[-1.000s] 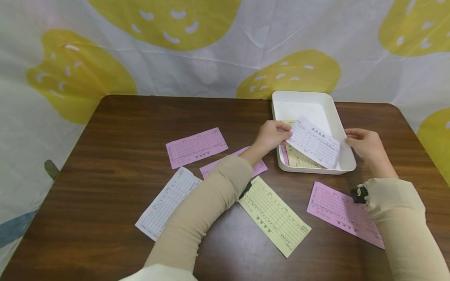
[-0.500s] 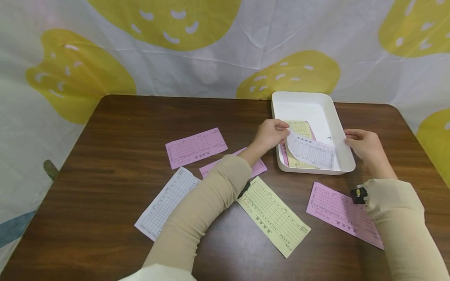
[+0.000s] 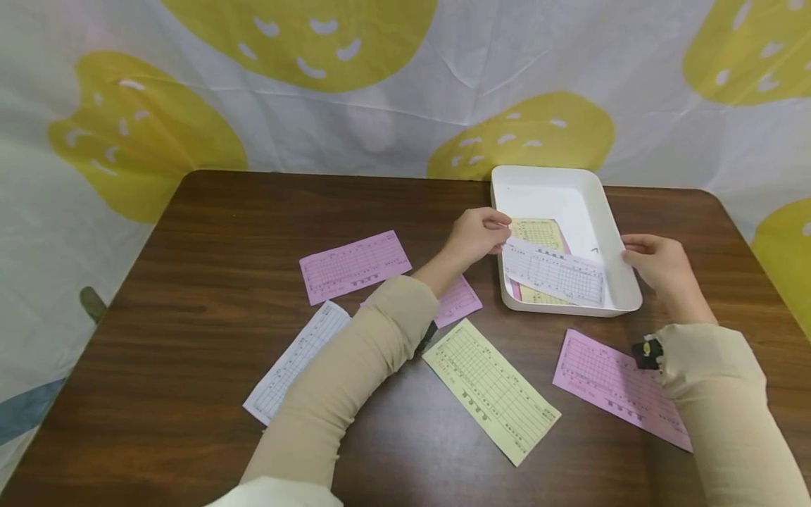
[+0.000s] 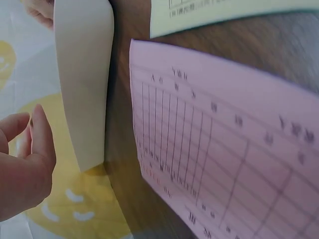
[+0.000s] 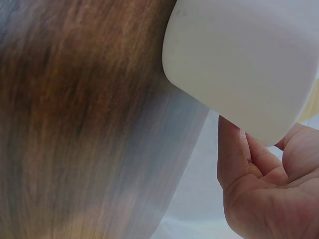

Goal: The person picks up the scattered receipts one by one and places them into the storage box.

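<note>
A white tray (image 3: pixel 548 197) stands at the back right of the table. Inside it, a white printed slip (image 3: pixel 557 273) lies across yellow slips (image 3: pixel 538 229) and a bit of pink. At the tray's left wall is my left hand (image 3: pixel 476 234), its fingertips by the rim near the slip's left end. The left wrist view shows that hand (image 4: pixel 30 164) with bent fingers, a gap before the thumb and nothing held. My right hand (image 3: pixel 662 266) pinches the tray's right wall; in the right wrist view its fingers (image 5: pixel 232 149) lie against the wall from outside.
On the brown table (image 3: pixel 209 232) lie two pink slips (image 3: pixel 355 266) left of the tray, a white slip (image 3: pixel 298 362) partly under the left forearm, a yellow slip (image 3: pixel 494 391) at the front, and another pink slip (image 3: pixel 608 380) partly under the right sleeve. A patterned cloth (image 3: pixel 380 134) hangs behind.
My left hand has lowered the white slip into the tray, let it go and drawn back slightly left. The slip now lies flatter. My right hand stays at the tray wall.
</note>
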The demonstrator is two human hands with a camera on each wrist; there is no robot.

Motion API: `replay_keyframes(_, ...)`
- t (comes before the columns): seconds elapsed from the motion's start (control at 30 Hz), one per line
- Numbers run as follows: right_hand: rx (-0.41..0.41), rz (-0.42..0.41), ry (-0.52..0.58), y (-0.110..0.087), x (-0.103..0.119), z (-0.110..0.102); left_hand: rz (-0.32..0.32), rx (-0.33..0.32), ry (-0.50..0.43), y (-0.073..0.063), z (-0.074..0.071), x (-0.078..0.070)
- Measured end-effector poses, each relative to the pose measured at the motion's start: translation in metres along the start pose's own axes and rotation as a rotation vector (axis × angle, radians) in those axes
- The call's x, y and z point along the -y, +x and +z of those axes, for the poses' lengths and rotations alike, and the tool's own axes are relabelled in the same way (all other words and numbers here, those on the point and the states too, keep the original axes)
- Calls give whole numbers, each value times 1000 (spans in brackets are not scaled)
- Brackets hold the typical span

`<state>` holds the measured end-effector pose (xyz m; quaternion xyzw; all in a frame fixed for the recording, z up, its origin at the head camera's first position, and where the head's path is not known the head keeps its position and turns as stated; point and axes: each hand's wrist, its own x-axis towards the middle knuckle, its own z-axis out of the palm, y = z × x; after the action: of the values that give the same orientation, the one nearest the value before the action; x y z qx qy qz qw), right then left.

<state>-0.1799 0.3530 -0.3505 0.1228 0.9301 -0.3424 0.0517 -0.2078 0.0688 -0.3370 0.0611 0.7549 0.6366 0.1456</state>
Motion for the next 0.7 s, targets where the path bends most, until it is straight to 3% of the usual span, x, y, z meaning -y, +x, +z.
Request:
replay_keyframes(0.37, 11, 23, -8, -2, 2, -2, -65, 62, 28, -2, -38, 4)
replay_keyframes(0.7, 3, 17, -19, -1, 1, -1, -110, 25, 77, -8, -80, 10)
